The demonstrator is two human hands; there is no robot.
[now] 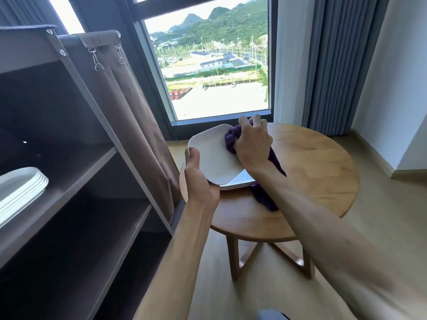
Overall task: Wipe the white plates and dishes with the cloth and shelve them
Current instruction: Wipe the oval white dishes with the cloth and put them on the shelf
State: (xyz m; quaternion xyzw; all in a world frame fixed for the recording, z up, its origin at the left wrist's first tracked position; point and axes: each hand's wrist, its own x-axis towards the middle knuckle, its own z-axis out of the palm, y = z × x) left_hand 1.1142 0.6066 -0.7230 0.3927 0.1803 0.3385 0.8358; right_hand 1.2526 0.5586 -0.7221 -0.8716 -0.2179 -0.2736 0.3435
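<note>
Item: square white plate [213, 155], held tilted above the round wooden table [312, 172], face toward the person.
Left hand [198, 181]: grips the plate's near-left edge, thumb curled over the rim, fingers hidden beneath.
Right hand [253, 142]: fingers bunched tight round the purple cloth [231, 140], pressed against the plate's far-right portion; cloth tail trails under the forearm.
Remaining stack of plates [238, 182]: on the table directly below, apparently three or four.
Destination: shelf unit [97, 162] to the left, nearer the left hand; wiped stack [20, 188] sits there.
</note>
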